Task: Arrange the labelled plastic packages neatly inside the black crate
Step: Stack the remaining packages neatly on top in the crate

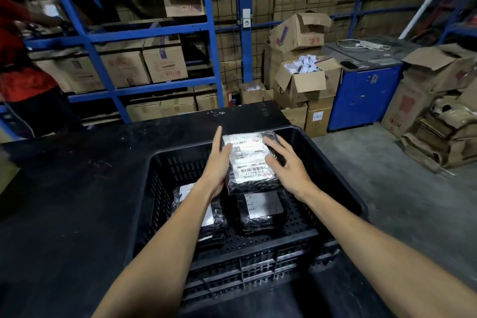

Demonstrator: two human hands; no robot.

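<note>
A black perforated crate (333,162) stands on a black table. Above its far half I hold a black plastic-wrapped package with a white barcode label (249,162), tilted, between both hands. My left hand (218,162) presses its left edge with fingers stretched out. My right hand (287,164) lies on its right side, fingers spread over the wrap. Two more labelled packages rest on the crate floor: one on the left (219,217), partly hidden by my left forearm, and one on the right (260,210), partly under the held package.
The black table (77,201) stretches left of the crate. Blue shelving with cardboard boxes (165,62) stands behind. A person in red (20,59) is at the far left. Open cartons (307,77), a blue cabinet (366,90) and flattened boxes (444,131) fill the right.
</note>
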